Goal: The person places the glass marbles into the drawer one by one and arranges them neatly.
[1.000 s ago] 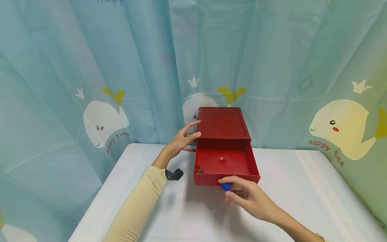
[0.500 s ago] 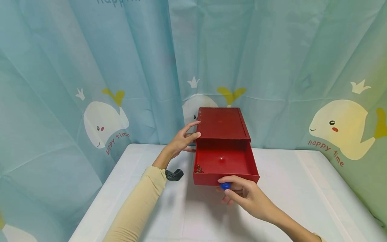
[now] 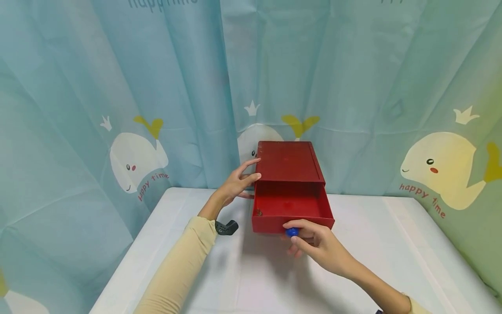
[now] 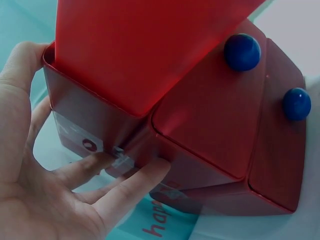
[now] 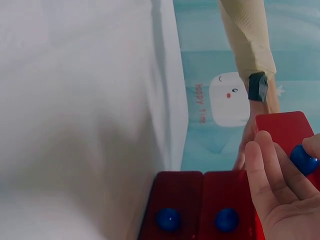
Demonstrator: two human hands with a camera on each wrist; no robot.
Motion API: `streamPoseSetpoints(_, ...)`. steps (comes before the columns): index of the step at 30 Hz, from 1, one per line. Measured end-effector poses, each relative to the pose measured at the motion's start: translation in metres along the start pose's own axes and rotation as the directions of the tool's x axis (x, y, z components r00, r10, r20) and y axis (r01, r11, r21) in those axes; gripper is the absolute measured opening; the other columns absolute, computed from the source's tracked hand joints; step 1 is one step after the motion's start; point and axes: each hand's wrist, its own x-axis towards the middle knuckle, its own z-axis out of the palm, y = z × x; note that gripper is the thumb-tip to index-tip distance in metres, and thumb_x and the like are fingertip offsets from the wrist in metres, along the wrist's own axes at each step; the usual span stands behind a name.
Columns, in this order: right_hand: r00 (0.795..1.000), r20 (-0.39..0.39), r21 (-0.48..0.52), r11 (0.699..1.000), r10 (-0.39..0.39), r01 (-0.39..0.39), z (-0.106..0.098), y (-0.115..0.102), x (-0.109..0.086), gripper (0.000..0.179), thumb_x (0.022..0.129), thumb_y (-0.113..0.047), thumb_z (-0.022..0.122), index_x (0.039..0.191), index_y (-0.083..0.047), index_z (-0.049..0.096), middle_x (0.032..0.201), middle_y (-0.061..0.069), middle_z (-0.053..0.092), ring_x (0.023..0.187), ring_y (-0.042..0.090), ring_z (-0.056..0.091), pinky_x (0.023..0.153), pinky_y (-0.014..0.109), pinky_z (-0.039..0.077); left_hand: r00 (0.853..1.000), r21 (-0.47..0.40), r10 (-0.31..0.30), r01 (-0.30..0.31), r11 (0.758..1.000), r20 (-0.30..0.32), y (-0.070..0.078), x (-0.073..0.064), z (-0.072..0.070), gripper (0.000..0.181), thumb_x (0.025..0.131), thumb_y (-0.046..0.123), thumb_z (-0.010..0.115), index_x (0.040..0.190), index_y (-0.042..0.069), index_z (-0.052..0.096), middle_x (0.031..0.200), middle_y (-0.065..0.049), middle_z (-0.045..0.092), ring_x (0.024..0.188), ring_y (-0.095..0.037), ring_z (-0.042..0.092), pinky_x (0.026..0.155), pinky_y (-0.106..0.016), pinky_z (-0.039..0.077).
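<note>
A small dark red cabinet stands on the table, its bright red top drawer pulled partway out. My right hand pinches the drawer's round blue knob between thumb and index finger; the other fingers extend below it. Against the cabinet's left side rests my left hand, fingers spread, with the thumb at the top front edge. Some tiny greenish-brown items lie in the drawer's front left corner, partly hidden by its front. Below, two closed drawers show blue knobs in the left wrist view.
A white-covered table extends around the cabinet. Close behind hangs a blue-green curtain printed with whales. A black wrist device sits on the left wrist.
My right hand has pushed the top drawer a little way inward, so less of its inside shows. The left hand stays at the cabinet's side.
</note>
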Motion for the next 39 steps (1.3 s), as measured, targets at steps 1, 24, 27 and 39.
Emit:
streamPoseSetpoints(1, 1.0, 0.002, 0.001, 1.0, 0.001, -0.001, -0.001, 0.001, 0.002, 0.034, 0.102, -0.002, 0.06, 0.135, -0.006, 0.06, 0.097, 0.007, 0.077, 0.075, 0.021, 0.075, 0.076, 0.037, 0.062, 1.0, 0.002, 0.0, 0.0, 1.0, -0.002, 0.0, 0.0, 0.0, 0.057, 0.099, 0.038, 0.066, 0.152, 0.041, 0.045, 0.145, -0.016, 0.055, 0.131, -0.037, 0.055, 0.086, -0.055, 0.059)
streamPoseSetpoints(24, 0.998, -0.028, 0.044, 0.998, 0.055, -0.054, -0.024, 0.023, 0.037, 0.034, 0.102, -0.003, 0.061, 0.136, -0.005, 0.059, 0.114, 0.027, 0.071, 0.082, 0.03, 0.076, 0.073, 0.041, 0.063, 1.0, -0.003, 0.005, -0.005, 1.0, 0.005, -0.002, 0.001, -0.001, 0.058, 0.099, 0.038, 0.067, 0.152, 0.044, 0.045, 0.145, -0.014, 0.056, 0.13, -0.035, 0.057, 0.084, -0.054, 0.06)
streamPoseSetpoints(27, 0.997, -0.038, 0.058, 0.996, 0.068, -0.066, -0.026, 0.025, 0.042, 0.035, 0.102, -0.003, 0.06, 0.137, -0.005, 0.058, 0.116, 0.028, 0.071, 0.083, 0.03, 0.076, 0.074, 0.041, 0.063, 1.0, -0.002, 0.005, -0.005, 1.0, 0.005, -0.002, 0.001, -0.001, 0.059, 0.098, 0.039, 0.067, 0.152, 0.043, 0.045, 0.147, -0.014, 0.055, 0.132, -0.035, 0.055, 0.084, -0.054, 0.06)
streamPoseSetpoints(39, 0.993, -0.057, 0.074, 0.992, 0.103, -0.098, -0.033, 0.031, 0.057, 0.037, 0.102, -0.002, 0.06, 0.139, -0.006, 0.057, 0.12, 0.029, 0.069, 0.09, 0.051, 0.07, 0.075, 0.041, 0.063, 1.0, 0.015, 0.005, -0.005, 1.0, 0.0, -0.003, 0.002, -0.001, 0.058, 0.098, 0.04, 0.067, 0.152, 0.043, 0.044, 0.147, -0.014, 0.054, 0.134, -0.035, 0.053, 0.085, -0.054, 0.06)
